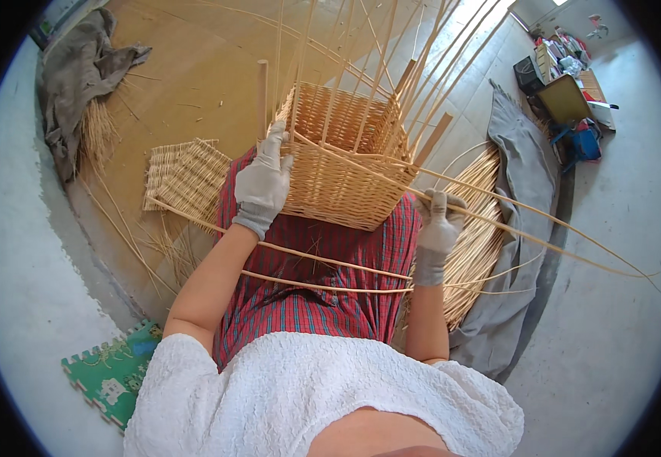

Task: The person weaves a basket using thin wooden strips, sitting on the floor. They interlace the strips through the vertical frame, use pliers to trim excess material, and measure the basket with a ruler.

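A square wicker basket (338, 186) rests tilted on my lap over a red checked cloth (307, 308). Long thin stakes and several thicker corner posts, such as the one at the left (262, 99), rise from its rim. My left hand (263, 181), in a pale work glove, grips the basket's near left corner with the fingers at the rim. Off the basket's right side, my gloved right hand (438, 232) is closed on a long willow rod (517, 231), which runs from the near rim out to the right. Another rod crosses close by.
Two loose rods lie across my lap. Flat woven panels (185, 179) are on the floor at left, near a grey cloth (79, 76) over straw-like rods. At right, a rod bundle (471, 244) lies beside grey fabric (524, 152). Further off stands a cluttered shelf (566, 91).
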Action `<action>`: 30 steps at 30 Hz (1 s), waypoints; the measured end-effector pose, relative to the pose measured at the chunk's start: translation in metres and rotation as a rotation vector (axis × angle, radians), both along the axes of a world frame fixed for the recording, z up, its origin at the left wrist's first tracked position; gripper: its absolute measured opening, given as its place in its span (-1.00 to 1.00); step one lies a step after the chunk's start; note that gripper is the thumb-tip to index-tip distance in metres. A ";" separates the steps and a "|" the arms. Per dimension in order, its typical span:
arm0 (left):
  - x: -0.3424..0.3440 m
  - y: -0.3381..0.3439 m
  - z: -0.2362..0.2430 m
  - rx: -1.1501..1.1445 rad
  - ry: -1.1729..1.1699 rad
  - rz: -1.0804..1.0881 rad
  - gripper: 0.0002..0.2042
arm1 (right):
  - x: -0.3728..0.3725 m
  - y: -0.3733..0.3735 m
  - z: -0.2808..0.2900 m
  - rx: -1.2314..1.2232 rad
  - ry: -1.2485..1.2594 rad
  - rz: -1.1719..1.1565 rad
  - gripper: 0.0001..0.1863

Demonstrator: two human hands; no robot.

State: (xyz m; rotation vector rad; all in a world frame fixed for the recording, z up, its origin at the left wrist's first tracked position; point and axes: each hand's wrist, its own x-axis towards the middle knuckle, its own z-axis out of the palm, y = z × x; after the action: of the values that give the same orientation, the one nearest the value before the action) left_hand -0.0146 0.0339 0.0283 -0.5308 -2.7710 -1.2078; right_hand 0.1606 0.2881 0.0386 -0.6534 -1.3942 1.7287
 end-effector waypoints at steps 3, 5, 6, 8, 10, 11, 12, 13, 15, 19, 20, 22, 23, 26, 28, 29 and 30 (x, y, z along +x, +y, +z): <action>-0.003 0.003 -0.002 0.152 0.224 -0.070 -0.44 | -0.014 0.015 0.011 0.021 0.016 0.088 -0.85; -0.006 0.025 0.022 0.225 0.414 -0.140 -0.48 | -0.017 0.025 0.018 0.054 0.006 0.154 -0.87; -0.015 0.033 0.032 0.186 0.027 -0.225 -0.51 | -0.015 0.027 0.017 0.078 -0.001 0.178 -0.88; -0.037 0.049 0.049 0.104 -0.738 -0.366 -0.56 | -0.017 0.031 0.019 0.138 -0.008 0.247 -0.89; -0.045 0.051 0.028 0.238 -0.732 -0.416 -0.67 | -0.030 0.028 0.027 0.273 -0.061 0.164 -0.88; -0.038 0.052 0.025 0.274 -0.709 -0.390 -0.69 | -0.045 0.023 0.040 0.385 -0.097 0.077 -0.87; -0.033 0.053 0.022 0.311 -0.686 -0.361 -0.69 | -0.064 0.020 0.055 0.496 -0.133 -0.010 -0.86; -0.027 0.056 0.015 0.324 -0.585 -0.329 -0.64 | -0.094 0.021 0.072 0.615 0.071 0.119 -0.88; -0.021 0.062 0.020 0.318 -0.584 -0.274 -0.58 | -0.156 -0.003 0.117 0.868 0.067 0.204 -0.78; -0.025 0.070 0.027 0.368 -0.689 -0.235 -0.52 | -0.234 0.004 0.105 1.329 0.128 0.040 -0.68; -0.028 0.069 0.027 0.396 -0.759 -0.239 -0.54 | -0.213 0.023 0.089 1.269 0.161 0.171 -0.66; -0.031 0.059 0.029 0.340 -0.749 -0.224 -0.60 | -0.159 0.010 0.059 0.882 0.322 0.233 -0.62; -0.031 0.055 0.028 0.308 -0.744 -0.225 -0.63 | -0.120 -0.004 0.035 0.694 0.339 0.161 -0.60; -0.030 0.061 0.028 0.388 -0.710 -0.286 -0.69 | -0.058 -0.023 0.005 0.403 0.329 0.014 -0.55; -0.026 0.067 0.027 0.532 -0.707 -0.269 -0.67 | -0.059 -0.020 0.008 0.311 0.359 0.023 -0.56; -0.022 0.074 0.029 0.606 -0.714 -0.219 -0.66 | -0.065 -0.018 0.015 0.243 0.167 -0.076 -0.56; -0.017 0.079 0.030 0.679 -0.720 -0.167 -0.65 | -0.055 -0.028 0.020 0.232 0.179 -0.052 -0.57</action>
State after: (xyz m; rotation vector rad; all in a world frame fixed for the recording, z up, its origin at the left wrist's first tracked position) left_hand -0.0319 0.1125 0.0587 -0.2885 -2.5020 -2.6513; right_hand 0.1058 0.2605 0.0585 -0.3938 -1.4114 1.5156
